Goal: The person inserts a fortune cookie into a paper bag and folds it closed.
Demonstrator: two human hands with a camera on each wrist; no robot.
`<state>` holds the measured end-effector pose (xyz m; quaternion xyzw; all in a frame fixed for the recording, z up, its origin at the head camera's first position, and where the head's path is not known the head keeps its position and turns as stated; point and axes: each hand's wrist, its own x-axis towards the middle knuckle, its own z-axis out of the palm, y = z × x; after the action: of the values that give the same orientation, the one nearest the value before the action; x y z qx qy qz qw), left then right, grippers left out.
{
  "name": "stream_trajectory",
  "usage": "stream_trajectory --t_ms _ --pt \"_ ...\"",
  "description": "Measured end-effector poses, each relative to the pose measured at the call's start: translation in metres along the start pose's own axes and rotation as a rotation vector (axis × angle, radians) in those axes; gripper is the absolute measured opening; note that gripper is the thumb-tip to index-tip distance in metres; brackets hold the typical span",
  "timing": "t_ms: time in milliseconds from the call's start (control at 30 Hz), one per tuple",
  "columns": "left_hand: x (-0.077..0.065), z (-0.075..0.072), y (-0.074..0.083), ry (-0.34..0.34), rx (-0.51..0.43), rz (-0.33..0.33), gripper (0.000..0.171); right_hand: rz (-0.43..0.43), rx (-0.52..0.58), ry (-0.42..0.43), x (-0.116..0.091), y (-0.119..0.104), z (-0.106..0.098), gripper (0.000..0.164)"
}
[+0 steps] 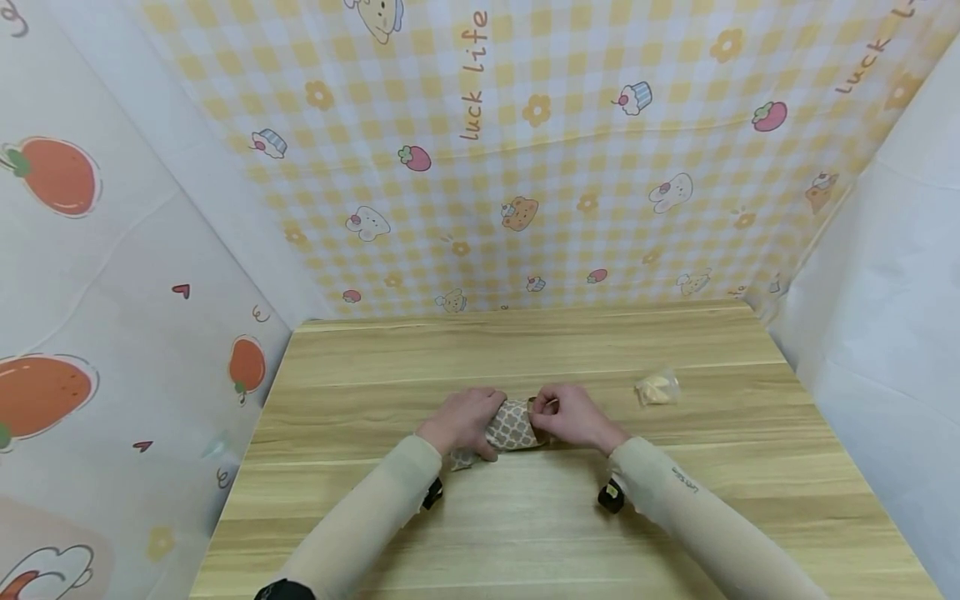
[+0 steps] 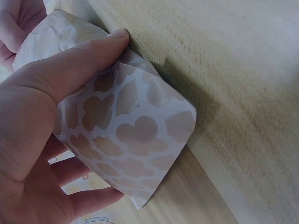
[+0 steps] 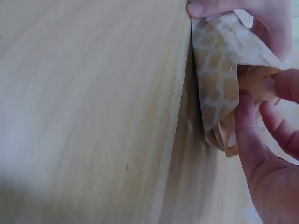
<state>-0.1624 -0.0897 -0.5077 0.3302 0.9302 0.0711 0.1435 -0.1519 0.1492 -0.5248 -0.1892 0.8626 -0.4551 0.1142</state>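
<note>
A parcel in brown-and-white patterned paper [image 1: 513, 427] lies near the middle of the table. Its near-left end is a flat folded flap, seen close in the left wrist view. My left hand [image 1: 467, 421] grips the parcel, thumb along one side and fingers beneath the other. At the other end the paper gapes, showing a plain brown inner side [image 3: 254, 79]. There my right hand [image 1: 572, 414] pinches the paper's edge, with a fingertip inside the opening. What lies inside the paper is mostly hidden.
A small clear bag [image 1: 657, 389] with pale yellow contents lies to the right on the wood-grain table [image 1: 360, 358]. A checked yellow cloth [image 1: 480, 242] hangs behind the table, and white sheets hang at both sides.
</note>
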Motion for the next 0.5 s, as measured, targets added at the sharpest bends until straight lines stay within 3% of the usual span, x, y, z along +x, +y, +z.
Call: stream_trajectory --t_ms 500 --pt "0.0009 0.0019 -0.0010 -0.013 0.002 -0.005 0.085 0.045 0.181 -0.053 0.0045 0.0052 0.0091 0.008"
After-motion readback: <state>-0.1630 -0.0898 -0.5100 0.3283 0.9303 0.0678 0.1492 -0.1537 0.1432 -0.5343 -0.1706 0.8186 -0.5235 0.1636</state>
